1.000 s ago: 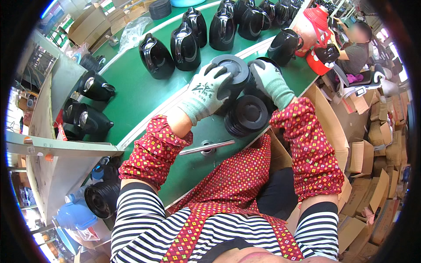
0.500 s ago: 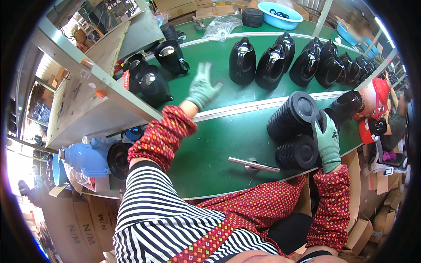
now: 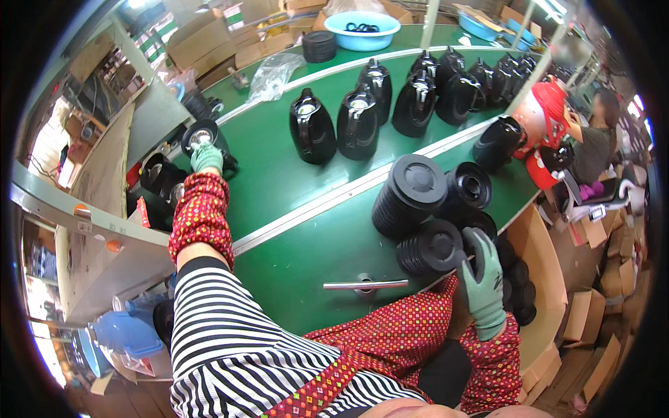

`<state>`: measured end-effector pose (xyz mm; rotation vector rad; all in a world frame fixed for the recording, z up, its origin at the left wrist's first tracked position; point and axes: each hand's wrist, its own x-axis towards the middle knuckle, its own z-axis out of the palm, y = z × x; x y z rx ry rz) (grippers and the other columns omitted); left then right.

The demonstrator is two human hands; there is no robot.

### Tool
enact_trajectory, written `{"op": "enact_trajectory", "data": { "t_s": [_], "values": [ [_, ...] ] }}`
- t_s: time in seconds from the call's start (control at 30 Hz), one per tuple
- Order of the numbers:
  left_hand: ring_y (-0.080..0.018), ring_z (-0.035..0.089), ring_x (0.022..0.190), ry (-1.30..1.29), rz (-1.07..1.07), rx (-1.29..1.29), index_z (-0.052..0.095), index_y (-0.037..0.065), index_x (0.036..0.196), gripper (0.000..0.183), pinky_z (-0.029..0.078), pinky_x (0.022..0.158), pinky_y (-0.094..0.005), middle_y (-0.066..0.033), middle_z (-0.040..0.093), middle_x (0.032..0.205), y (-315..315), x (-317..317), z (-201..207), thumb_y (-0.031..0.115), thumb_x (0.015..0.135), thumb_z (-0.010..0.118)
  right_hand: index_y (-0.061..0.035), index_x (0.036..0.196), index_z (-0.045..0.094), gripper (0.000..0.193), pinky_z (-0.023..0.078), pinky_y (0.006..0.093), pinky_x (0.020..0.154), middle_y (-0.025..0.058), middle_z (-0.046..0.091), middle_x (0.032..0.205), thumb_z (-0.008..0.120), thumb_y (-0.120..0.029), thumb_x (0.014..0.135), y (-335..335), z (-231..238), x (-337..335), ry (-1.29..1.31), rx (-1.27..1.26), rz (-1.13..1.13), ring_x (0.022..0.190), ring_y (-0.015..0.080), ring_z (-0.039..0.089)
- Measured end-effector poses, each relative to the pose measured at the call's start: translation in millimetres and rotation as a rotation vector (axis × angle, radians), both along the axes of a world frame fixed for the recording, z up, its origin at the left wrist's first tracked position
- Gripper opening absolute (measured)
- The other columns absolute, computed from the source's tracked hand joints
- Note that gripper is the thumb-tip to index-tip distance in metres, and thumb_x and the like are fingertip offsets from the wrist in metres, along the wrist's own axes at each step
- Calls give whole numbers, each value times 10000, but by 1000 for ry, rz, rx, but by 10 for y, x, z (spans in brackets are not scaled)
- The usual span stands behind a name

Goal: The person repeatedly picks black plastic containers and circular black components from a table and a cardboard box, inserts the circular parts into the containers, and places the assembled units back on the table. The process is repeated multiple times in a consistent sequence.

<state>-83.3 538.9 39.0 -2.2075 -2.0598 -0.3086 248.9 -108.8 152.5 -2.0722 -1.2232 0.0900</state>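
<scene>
My left hand (image 3: 207, 159), in a pale green glove, reaches to a black jug (image 3: 221, 143) with a silvery mouth at the far left. Its fingers are closed at the jug's rim. At the table's near right edge, my gloved right hand (image 3: 486, 289) curls its thumb and fingers round a black round lid (image 3: 478, 260), which is partly hidden. Close by are a tall stack of black ribbed lids (image 3: 411, 191), a shorter lid stack (image 3: 430, 246) and another stack (image 3: 468, 184). Two more black jugs (image 3: 164, 174) stand beside my left forearm.
Several glossy black jugs (image 3: 313, 129) line the green belt (image 3: 272, 171). A metal bar (image 3: 366, 285) rests on the near table. A cardboard box (image 3: 547, 279) with black discs sits at right. A light blue basin (image 3: 362, 31) is at the back; a person (image 3: 596, 143) works far right.
My left hand has moved left onto the black jug. My right hand has come down and nearer, from beside the lid stacks to the table edge. The view has shifted.
</scene>
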Motion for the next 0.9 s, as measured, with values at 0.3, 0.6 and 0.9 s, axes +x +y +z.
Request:
{"op": "enact_trajectory", "data": {
  "t_s": [0.3,0.6,0.9],
  "values": [
    [-322,653,1269,28,-404,40,618,104,1406,651,518,1069,-433,-157,680,1368,-1757,279,832,445,876,782,18,1416,593,537,534,417,1036,233,622,1382,764,-110,923,107,269,-889,178,147,222,1248,378,649],
    [-360,754,897,-150,-1280,31,684,70,1072,380,615,746,-421,-159,687,1340,-4844,-107,2343,164,744,850,-83,1611,335,929,642,379,780,178,606,1388,691,-639,957,186,726,-1651,1441,43,146,977,287,762],
    [-193,739,913,-1037,-1347,-90,408,-45,1546,648,591,767,-302,-273,432,1607,-5644,-359,2143,-102,929,599,20,1462,549,622,541,389,1055,153,693,1327,625,-450,1062,-1407,-69,-1469,1291,502,413,1207,266,687]
  ]
}}
